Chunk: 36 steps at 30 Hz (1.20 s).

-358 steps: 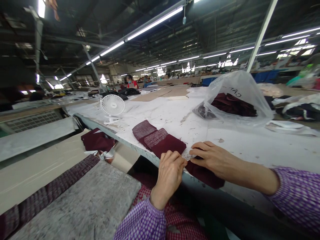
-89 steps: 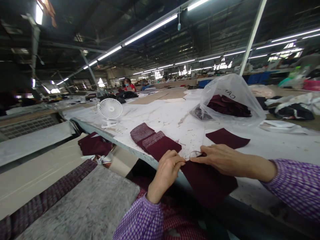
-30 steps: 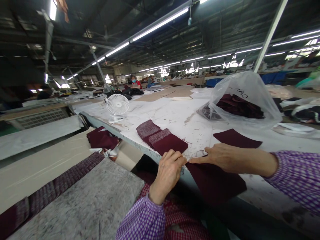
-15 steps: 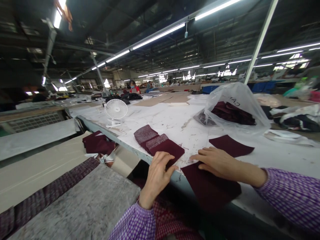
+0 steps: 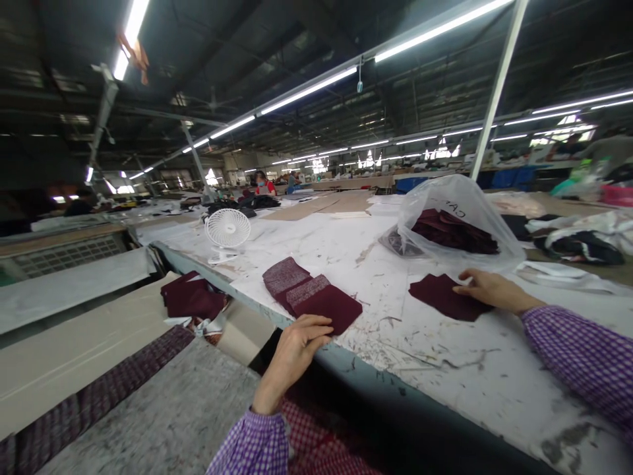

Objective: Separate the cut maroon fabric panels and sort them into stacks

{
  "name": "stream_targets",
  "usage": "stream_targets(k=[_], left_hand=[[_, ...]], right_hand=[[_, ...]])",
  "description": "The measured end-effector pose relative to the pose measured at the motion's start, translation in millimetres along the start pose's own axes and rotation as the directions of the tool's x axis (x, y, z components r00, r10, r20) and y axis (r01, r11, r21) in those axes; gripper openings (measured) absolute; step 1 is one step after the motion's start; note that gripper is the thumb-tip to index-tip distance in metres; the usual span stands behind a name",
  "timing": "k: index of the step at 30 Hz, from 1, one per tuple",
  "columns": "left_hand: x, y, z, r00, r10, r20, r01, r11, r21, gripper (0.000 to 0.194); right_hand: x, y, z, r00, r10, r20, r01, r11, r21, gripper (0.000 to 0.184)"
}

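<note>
Two maroon fabric pieces (image 5: 448, 298) lie overlapped on the white-covered table, and my right hand (image 5: 489, 290) rests at their right side, thumb and fingers apart on the cloth. My left hand (image 5: 297, 346) is over the table's front edge, its fingers stretched out. Its fingertips touch or nearly touch the near corner of a plain maroon piece (image 5: 339, 307). Behind that piece lie speckled maroon-grey pieces (image 5: 287, 274), partly overlapping it.
A clear plastic bag (image 5: 504, 247) holding folded maroon cloth (image 5: 452, 231) stands at the back right. A small white fan (image 5: 227, 229) is near the left edge. Maroon scraps (image 5: 190, 295) and a grey mottled surface (image 5: 163, 402) are left of the table. A person (image 5: 264, 185) is far off.
The maroon piece that hung over the front edge has gone back and right, onto the other piece, along with my right hand. My left hand has shifted slightly left and down.
</note>
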State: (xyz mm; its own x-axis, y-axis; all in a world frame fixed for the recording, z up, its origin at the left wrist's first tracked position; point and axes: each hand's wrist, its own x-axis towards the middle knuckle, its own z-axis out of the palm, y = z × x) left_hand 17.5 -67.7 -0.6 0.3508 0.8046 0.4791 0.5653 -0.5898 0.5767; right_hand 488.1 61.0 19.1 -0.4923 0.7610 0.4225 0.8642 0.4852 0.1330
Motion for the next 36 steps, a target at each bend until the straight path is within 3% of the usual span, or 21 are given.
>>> stream_targets(k=[2,4,9,12,14,16,19,22,24,27,28,29,30,32,34,35,36], left_hand=[[1,-2,0.8,1.0,-0.013,-0.024,0.012,0.998,-0.063,0.021],[2,-1,2.7,0.997,-0.046,-0.059,0.039,0.993,-0.115,0.022],[6,4,11.6,0.96,-0.192,-0.203,0.156,0.97,-0.184,0.02],[8,5,16.3,0.905,-0.304,-0.298,0.224,0.935,-0.274,0.02],[10,5,18.1,0.873,-0.356,-0.334,0.252,0.914,-0.317,0.02],[10,7,19.2,0.869,-0.353,-0.346,0.256,0.92,-0.297,0.019],[11,12,22.0,0.9,-0.281,-0.334,0.228,0.955,-0.191,0.018],[9,14,25.8,0.909,-0.218,-0.356,0.184,0.975,-0.127,0.015],[6,12,26.2,0.849,-0.204,-0.487,0.171,0.979,-0.112,0.011],[0,6,20.9,0.659,-0.2,-0.725,0.199,0.976,-0.088,0.011],[-1,5,18.3,0.622,-0.178,-0.763,0.201,0.978,-0.064,0.015],[-2,5,15.9,0.617,-0.139,-0.775,0.19,0.982,-0.024,0.017],[-1,5,13.9,0.645,-0.086,-0.759,0.166,0.986,0.029,0.019],[2,6,12.2,0.765,0.022,-0.644,0.107,0.981,0.161,0.021],[8,6,13.2,0.878,0.048,-0.476,0.099,0.955,0.279,0.02],[11,4,14.0,0.914,0.021,-0.406,0.122,0.938,0.324,0.019],[13,2,14.5,0.935,-0.017,-0.353,0.152,0.921,0.359,0.019]], right_hand=[[-1,-5,7,0.988,0.153,-0.014,-0.153,0.986,-0.072,0.034],[3,-13,13,0.977,0.214,0.012,-0.212,0.974,-0.08,0.036],[19,-22,20,0.979,0.125,0.158,-0.142,0.985,0.101,0.035],[30,-41,5,0.993,0.114,0.01,-0.114,0.992,0.062,0.036],[39,-72,-11,0.994,0.011,-0.11,0.002,0.994,0.113,0.035],[49,-117,-28,0.979,-0.116,-0.169,0.151,0.966,0.21,0.032],[65,-193,-41,0.936,-0.318,-0.153,0.352,0.876,0.329,0.029],[80,-252,-39,0.931,-0.354,-0.086,0.355,0.826,0.437,0.039],[89,-272,-32,0.933,-0.359,-0.015,0.315,0.798,0.513,0.028],[99,-279,-17,0.965,-0.255,0.059,0.166,0.772,0.614,0.017],[102,-278,-12,0.979,-0.186,0.082,0.089,0.754,0.651,0.017],[103,-276,-6,0.987,-0.119,0.11,0.01,0.722,0.692,0.017],[105,-274,-1,0.988,-0.067,0.141,-0.059,0.676,0.735,0.018],[109,-269,7,0.979,-0.01,0.204,-0.165,0.552,0.817,0.02],[117,-258,9,0.962,0.162,0.22,-0.263,0.336,0.904,0.02],[122,-249,7,0.93,0.297,0.217,-0.286,0.216,0.934,0.019],[127,-237,3,0.868,0.451,0.208,-0.279,0.095,0.956,0.018]])
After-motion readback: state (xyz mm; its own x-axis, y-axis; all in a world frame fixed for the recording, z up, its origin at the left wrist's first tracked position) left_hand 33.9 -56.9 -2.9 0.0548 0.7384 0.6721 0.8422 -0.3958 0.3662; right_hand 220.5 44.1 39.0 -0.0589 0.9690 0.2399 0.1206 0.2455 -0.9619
